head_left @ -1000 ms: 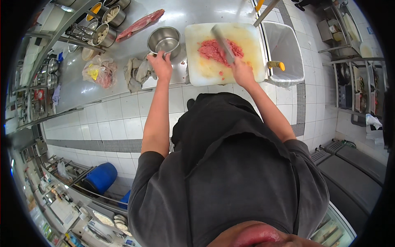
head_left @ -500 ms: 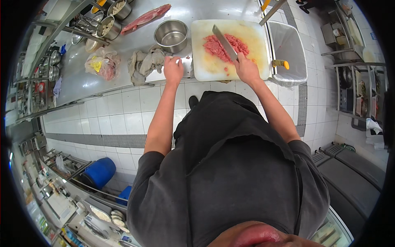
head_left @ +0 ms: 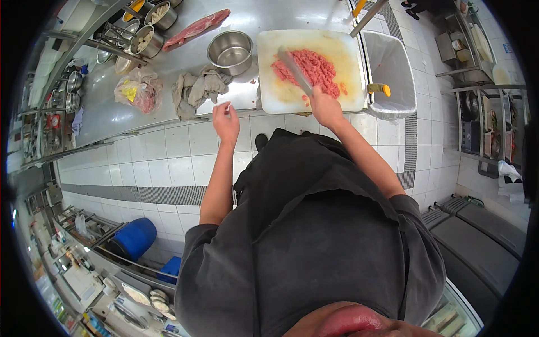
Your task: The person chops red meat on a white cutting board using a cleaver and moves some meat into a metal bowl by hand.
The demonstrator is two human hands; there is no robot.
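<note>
My right hand (head_left: 327,108) is wrapped round the handle of a cleaver (head_left: 295,71), whose blade is motion-blurred and angled to the far left over minced meat (head_left: 314,66). The pinkish-red mince lies spread in a mound on a white cutting board (head_left: 275,101), with small bits scattered near it. My left hand (head_left: 225,122) hangs in the air at the counter's front edge, fingers loosely curled and apart, holding nothing. Just beyond it lies a crumpled grey cloth (head_left: 205,87). A steel pot (head_left: 231,51) stands to the left of the board.
A long piece of raw meat (head_left: 196,29) lies at the back of the steel counter (head_left: 106,121). Left of the cloth sits a plastic bag of meat (head_left: 139,92). Steel containers (head_left: 149,42) crowd the far left. A lined bin (head_left: 393,73) adjoins the board's right side, near a yellow-ended handle (head_left: 379,90).
My left hand has drawn back toward me, away from the cloth. The cleaver has shifted slightly left over the mince, its blade now blurred. The whole view has shifted a little.
</note>
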